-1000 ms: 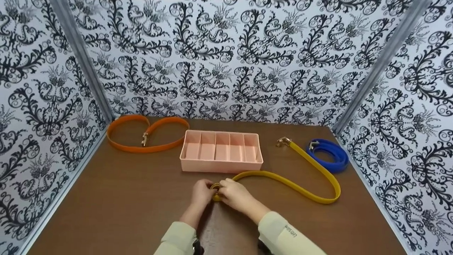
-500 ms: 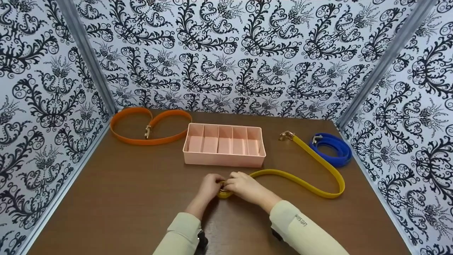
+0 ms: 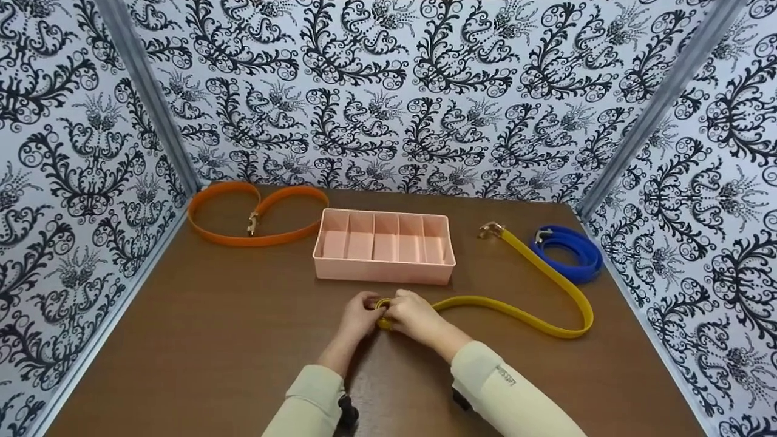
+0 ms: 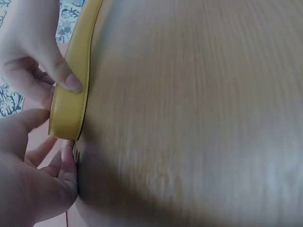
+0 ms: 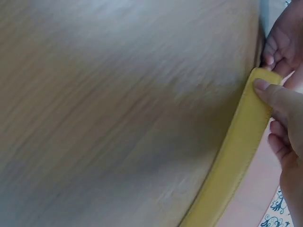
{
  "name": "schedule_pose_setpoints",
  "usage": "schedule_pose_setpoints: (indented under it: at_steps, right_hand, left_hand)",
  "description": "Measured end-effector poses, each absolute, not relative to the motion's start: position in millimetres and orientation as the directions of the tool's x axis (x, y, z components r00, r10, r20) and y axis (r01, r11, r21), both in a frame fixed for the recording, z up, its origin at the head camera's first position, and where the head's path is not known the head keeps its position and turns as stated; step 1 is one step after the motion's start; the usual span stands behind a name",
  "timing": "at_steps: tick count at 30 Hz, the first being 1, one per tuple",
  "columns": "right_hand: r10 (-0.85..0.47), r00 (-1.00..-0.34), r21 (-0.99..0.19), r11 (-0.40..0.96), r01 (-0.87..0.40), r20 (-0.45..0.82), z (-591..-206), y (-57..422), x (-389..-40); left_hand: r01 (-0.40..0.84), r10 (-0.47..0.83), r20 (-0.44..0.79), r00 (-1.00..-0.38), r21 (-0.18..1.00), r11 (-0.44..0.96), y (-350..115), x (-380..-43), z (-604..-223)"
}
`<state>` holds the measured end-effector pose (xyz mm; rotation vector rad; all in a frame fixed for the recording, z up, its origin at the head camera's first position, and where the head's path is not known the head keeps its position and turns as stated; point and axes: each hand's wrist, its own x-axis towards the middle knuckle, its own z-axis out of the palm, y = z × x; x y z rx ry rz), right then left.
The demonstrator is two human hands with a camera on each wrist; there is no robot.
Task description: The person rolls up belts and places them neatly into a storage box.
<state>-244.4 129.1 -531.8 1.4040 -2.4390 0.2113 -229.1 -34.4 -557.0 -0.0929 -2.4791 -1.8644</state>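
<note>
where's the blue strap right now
In the head view, the blue strap lies coiled on the table at the far right, between the yellow strap and the patterned right-hand wall.

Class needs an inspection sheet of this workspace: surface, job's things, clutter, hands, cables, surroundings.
Surface: brown wood-grain table, showing some glare.
Job's things: yellow stitched flat strap, one end coiled; shiny metal clasp at its other end.
Clutter: pink rectangular five-compartment tray, orange looped flat strap, blue coiled flat strap.
Left hand: grips the yellow strap's coiled end.
Right hand: pinches the yellow strap, thumb on its outer face.
Cables: nothing seen.
Surroundings: white panels with black scrollwork.
</note>
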Motion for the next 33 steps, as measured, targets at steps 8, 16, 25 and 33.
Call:
schedule_pose_setpoints:
  at_steps: [8, 16, 25, 33]
  right_hand:
    - [-0.831, -0.399, 0.15, 0.484, -0.862, 0.388, -534.4, 131.2, -245.4]
    - [-0.912, -0.351, 0.262, 0.399, -0.879, 0.212, -529.7, 152.6, -242.7]
    - [-0.897, -0.256, 0.182, 0.337, -0.924, 0.359, -534.3, 152.1, -255.7]
    - [-0.884, -0.306, 0.138, 0.373, -0.918, 0.354, -529.3, 138.4, -254.6]
  left_hand:
    - [0.151, 0.083, 0.131, -0.988, 0.938, 0.311, -29.9, -233.3, -558.3]
    - [0.174, 0.166, 0.121, -0.979, 0.918, 0.356, -29.9, -234.6, -559.6]
    - [0.279, 0.231, 0.201, -0.952, 0.88, 0.384, -31.5, -233.0, -564.4]
    - [0.297, 0.229, 0.221, -0.948, 0.871, 0.39, -36.8, -233.5, -565.4]
